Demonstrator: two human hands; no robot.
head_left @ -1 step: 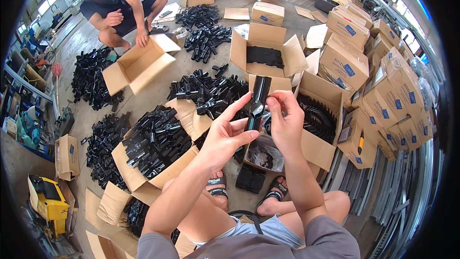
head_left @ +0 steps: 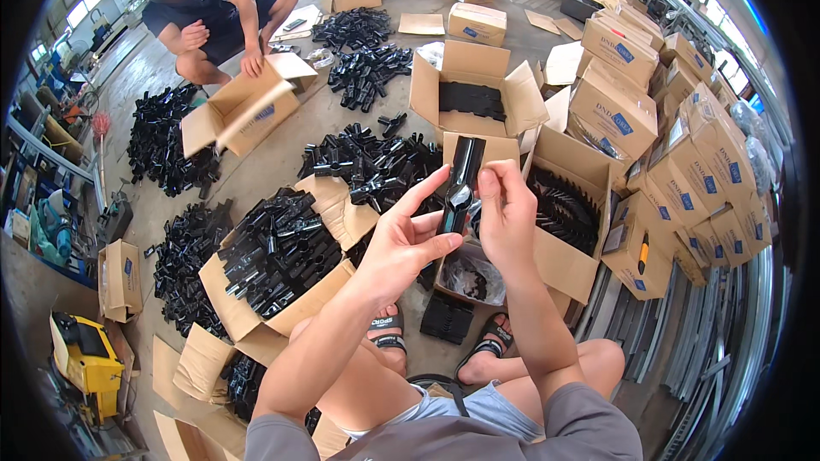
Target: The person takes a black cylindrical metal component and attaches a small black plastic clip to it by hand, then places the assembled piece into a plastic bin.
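Note:
My left hand grips a glossy black plastic tube-like part, its forefinger stretched along one side and its thumb near the lower end. The part stands upright in front of me, wider at the top, with a narrow waist in the middle. Just right of that waist, my right hand has thumb and forefinger pinched together. Whatever is in the pinch, if anything, is hidden. Below the hands, an open carton holds a clear plastic bag with small black pieces.
Several heaps of black parts lie around an open carton of similar parts. More cartons are stacked at right, above long metal profiles. At far left a co-worker squats, holding an open carton.
My right hand has shifted slightly, its fingertips drawing a little away from the black part. The co-worker's carton has tipped more upright. My left hand looks unmoved.

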